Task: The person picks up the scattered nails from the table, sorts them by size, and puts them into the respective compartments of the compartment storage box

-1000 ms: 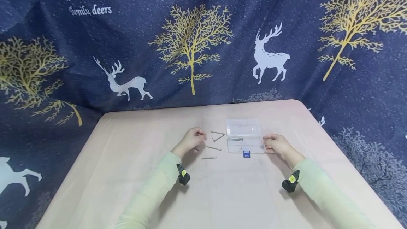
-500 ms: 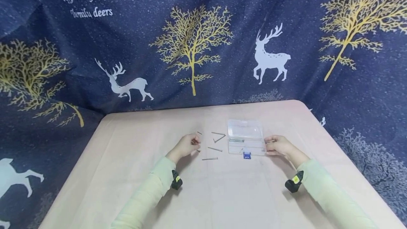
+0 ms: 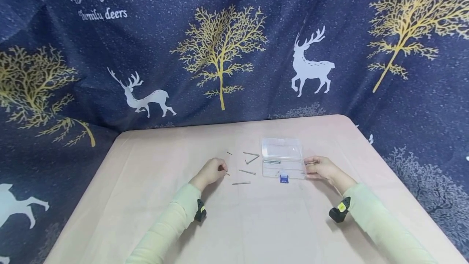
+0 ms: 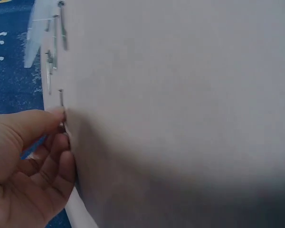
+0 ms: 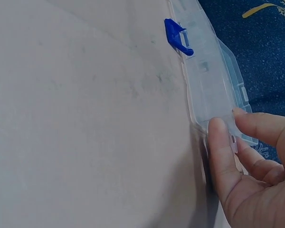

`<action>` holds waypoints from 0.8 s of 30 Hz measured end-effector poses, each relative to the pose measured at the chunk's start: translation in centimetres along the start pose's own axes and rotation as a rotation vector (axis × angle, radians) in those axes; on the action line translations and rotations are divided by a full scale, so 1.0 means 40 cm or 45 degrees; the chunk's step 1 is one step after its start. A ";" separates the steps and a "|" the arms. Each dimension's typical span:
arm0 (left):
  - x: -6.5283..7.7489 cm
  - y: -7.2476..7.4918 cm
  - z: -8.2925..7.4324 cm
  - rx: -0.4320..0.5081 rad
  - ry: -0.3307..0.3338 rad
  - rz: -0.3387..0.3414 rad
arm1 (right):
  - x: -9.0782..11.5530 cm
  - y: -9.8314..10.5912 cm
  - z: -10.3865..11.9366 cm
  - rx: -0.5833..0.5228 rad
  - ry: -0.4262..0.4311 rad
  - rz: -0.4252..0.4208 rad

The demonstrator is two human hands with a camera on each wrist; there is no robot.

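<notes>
My left hand (image 3: 211, 170) pinches a small nail (image 4: 61, 98) between thumb and fingertips, just above the table; its flat head points away from me. Several longer nails (image 3: 247, 172) lie loose between that hand and a clear plastic box (image 3: 283, 171). The box stands with its lid (image 3: 281, 148) raised at the back and a blue latch (image 3: 284, 179) hanging at the front. Inside, a few nails (image 3: 272, 161) rest in the rear part. Thumb and fingers of my right hand (image 3: 322, 169) hold the box's right end.
One short nail (image 3: 229, 153) lies apart, beyond the left hand. A pale pink cloth covers the table (image 3: 271, 223). Behind its far edge hangs a dark blue curtain (image 3: 256, 101) printed with deer and trees.
The left hand has drawn back left and slightly toward me, with the small nail now between its fingertips. The short nail beyond it has come into sight. The right hand stays at the box.
</notes>
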State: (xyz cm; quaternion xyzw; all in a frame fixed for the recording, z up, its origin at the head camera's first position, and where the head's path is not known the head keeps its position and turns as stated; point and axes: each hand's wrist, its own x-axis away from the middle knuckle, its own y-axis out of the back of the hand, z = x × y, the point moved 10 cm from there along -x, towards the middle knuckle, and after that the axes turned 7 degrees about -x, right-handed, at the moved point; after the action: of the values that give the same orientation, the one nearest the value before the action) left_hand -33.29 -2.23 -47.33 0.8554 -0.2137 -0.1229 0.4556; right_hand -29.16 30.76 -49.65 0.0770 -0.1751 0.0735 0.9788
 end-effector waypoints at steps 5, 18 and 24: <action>-0.004 0.002 0.000 -0.081 -0.025 -0.017 | -0.014 0.002 -0.010 -0.133 0.050 0.063; 0.002 -0.019 -0.019 -0.262 -0.095 0.028 | -0.007 0.001 -0.003 -0.061 -0.006 0.011; 0.007 -0.027 -0.025 -0.334 -0.107 0.034 | -0.011 -0.002 -0.007 -0.082 -0.010 0.028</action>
State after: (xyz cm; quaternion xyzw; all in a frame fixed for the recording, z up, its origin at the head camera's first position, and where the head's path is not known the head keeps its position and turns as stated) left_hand -32.36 -1.10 -47.68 0.7796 -0.2262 -0.1794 0.5557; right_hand -29.45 30.69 -50.06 0.0440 -0.1820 0.0784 0.9792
